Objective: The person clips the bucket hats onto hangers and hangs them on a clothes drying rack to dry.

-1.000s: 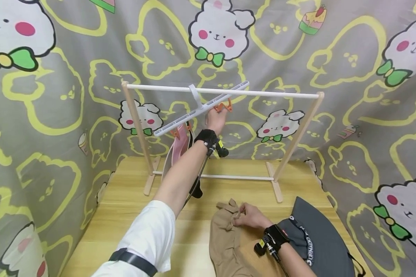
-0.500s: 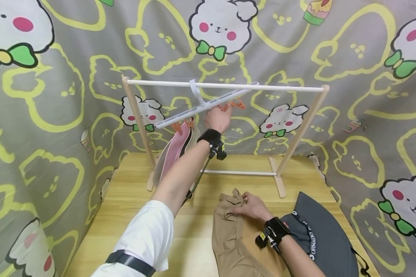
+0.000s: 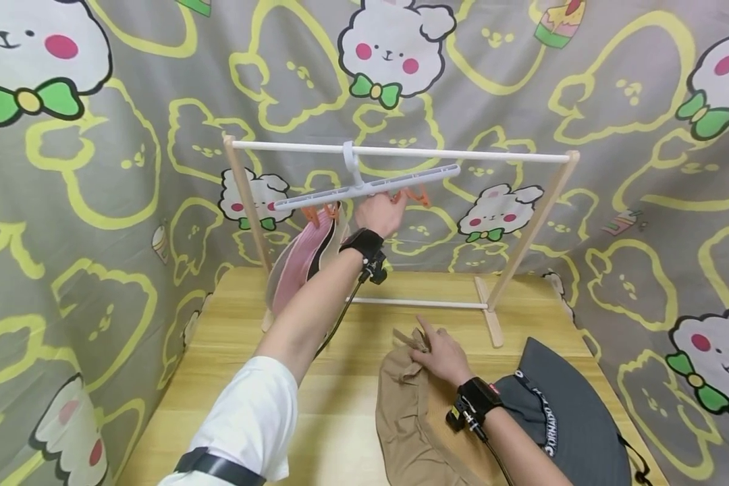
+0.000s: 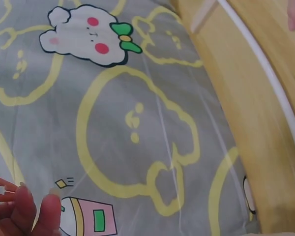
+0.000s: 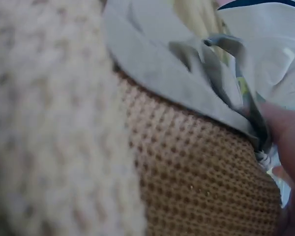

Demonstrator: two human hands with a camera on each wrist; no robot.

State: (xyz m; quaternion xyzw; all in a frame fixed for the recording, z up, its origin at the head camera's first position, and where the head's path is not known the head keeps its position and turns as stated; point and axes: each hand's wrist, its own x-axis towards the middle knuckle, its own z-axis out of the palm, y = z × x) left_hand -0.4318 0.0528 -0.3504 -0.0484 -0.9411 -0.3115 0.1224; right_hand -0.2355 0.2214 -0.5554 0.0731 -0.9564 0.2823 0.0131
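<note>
A pale grey clip hanger hangs by its hook from the white rail of a small rack. My left hand is under its middle, pinching an orange clip. Another orange clip hangs just right of it. Orange clips at the hanger's left end hold a pink and grey cloth item, partly hidden by my left forearm. On the table, my right hand holds a tan sun hat near its tied bow, forefinger extended. Its woven crown fills much of the right wrist view.
A dark grey bucket hat with a lettered band lies right of the tan hat, partly behind my right forearm. The wooden rack stands at the back of the table, before a patterned curtain.
The hanger has turned and levelled out, its right end lowering. My left hand stays beneath it. My right forefinger has straightened away from the bow.
</note>
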